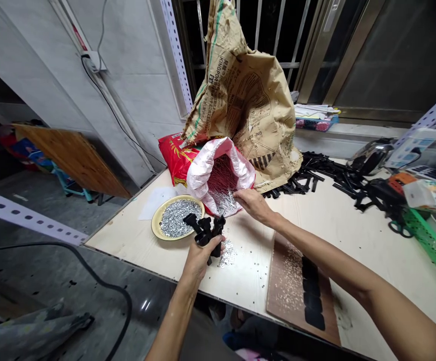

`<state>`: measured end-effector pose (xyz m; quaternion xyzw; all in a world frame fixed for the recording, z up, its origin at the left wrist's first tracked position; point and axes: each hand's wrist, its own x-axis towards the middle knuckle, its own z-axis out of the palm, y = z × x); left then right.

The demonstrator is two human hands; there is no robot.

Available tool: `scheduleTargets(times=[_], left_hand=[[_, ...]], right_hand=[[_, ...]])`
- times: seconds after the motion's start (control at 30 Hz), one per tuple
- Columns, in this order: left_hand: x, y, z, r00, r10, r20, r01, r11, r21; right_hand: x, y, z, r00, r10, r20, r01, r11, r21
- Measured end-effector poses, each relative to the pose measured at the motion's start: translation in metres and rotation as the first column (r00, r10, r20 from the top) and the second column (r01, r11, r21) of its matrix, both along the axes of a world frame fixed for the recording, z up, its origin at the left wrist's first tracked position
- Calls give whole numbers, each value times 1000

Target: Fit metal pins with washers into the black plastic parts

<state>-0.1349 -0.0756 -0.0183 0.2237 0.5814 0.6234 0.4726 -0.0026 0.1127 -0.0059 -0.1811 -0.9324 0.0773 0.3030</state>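
Observation:
Several black plastic parts (203,231) stick up in a bunch from my left hand (199,255), whose fingers and thumb are closed round them. My right hand (255,204) reaches to the mouth of a white-lined red bag (198,175). Its fingertips are pinched together at the thin silver metal pins (225,202) spilling there; how many they grip is too small to tell. Deeper in the bag lie dark reddish thin pieces (221,173). Left of my left hand, a yellow dish (156,229) holds many small silver metal pieces (178,218).
Loose silver bits (227,254) are scattered on the table (248,271). A brown board (278,296) carries black pads (310,286) at the front. Behind stand a large paper sack (278,110) and piled black parts (334,173). A green basket (424,245) and scissors (400,229) are at right.

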Motion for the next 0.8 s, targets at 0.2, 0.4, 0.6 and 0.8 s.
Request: scheduleTargets(times=[0.2, 0.4, 0.6, 0.8], left_hand=[[8, 8, -1, 982, -22, -188, 21, 1000, -4], [12, 8, 7, 915, -159, -370, 154, 987, -44], [6, 2, 8, 856, -266, -443, 264, 962, -67], [0, 4, -3, 822, -285, -493, 298, 953, -53]], right_hand=[[20, -27, 58, 988, 140, 65, -144, 987, 71], [20, -40, 91, 951, 88, 297, -213, 881, 423], [16, -45, 107, 861, 226, 455, -437, 786, 437], [11, -58, 112, 790, 390, 474, -504, 853, 137]])
